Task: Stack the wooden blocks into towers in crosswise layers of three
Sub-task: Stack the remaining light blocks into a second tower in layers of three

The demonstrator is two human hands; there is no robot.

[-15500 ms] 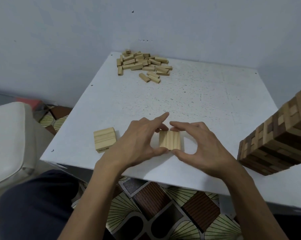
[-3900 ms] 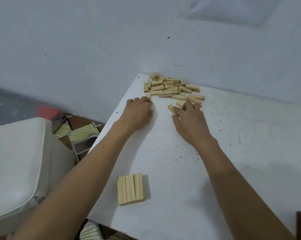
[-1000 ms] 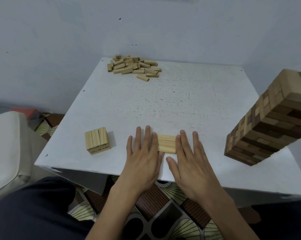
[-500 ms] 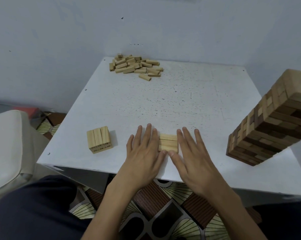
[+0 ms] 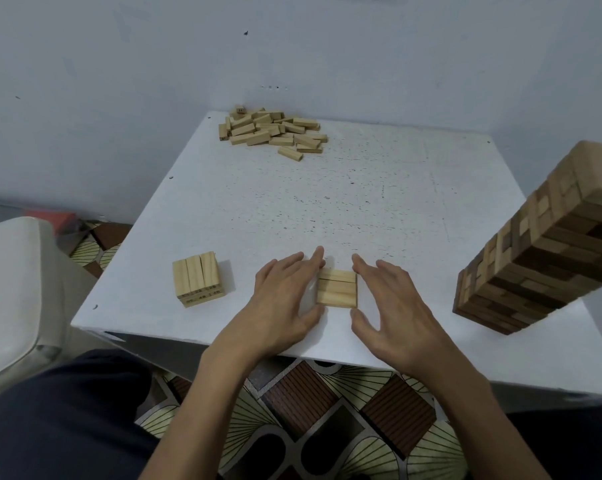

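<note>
On the white tabletop [image 5: 327, 202], at about 6 o'clock near its front edge, sits the low stack of pale wooden blocks [image 5: 337, 289], its top layer made of three blocks lying side by side with their long sides running from 9 to 3 o'clock (how many layers lie beneath cannot be told from this angle). The left hand [image 5: 282, 303] lies flat at the stack's 9 o'clock side, fingers straight and together, their edge touching the blocks; it grips nothing. The right hand [image 5: 393, 306] stands at the stack's 3 o'clock side, fingers spread and relaxed, forefinger and thumb just beside the blocks, also holding nothing. At 8 o'clock on the tabletop, apart from the hands, stands a second small stack [image 5: 197, 278]: three blocks on top pointing toward 12 o'clock, with a crosswise layer showing beneath and small printed numbers on the near face. A loose pile of blocks [image 5: 271, 129] lies at 11 o'clock near the wall [image 5: 292, 46]. At 3 o'clock rises a tall tower [image 5: 541, 258] of mixed dark and light wood. Below the tabletop's front edge shows a patterned floor [image 5: 310, 410].
</note>
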